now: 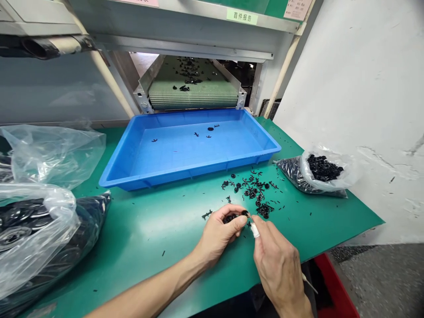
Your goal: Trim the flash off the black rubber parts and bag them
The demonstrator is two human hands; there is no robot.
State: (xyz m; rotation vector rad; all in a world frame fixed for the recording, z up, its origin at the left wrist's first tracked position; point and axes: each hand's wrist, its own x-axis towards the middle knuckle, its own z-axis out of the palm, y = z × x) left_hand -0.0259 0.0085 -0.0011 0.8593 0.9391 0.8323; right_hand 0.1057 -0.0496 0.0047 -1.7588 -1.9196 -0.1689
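My left hand (222,227) is closed around several small black round plastic parts (229,218). One black disc (244,213) is pinched between its thumb and forefinger. My right hand (276,251) is closed close to that disc, its fingertips meeting those of the left. A white wrapping (255,230) shows at the right thumb; whatever lies inside the grip is hidden. Just beyond both hands, loose black plastic parts (253,193) are scattered on the green tabletop (149,238). A black branched piece (207,214) lies to the left of my left hand.
A blue tray (190,172) with a few black bits stands before a green conveyor belt (194,95) carrying black parts. An open bag of black parts (323,170) sits at right, a larger clear bag (59,229) at left. Below right is a red bin (334,287).
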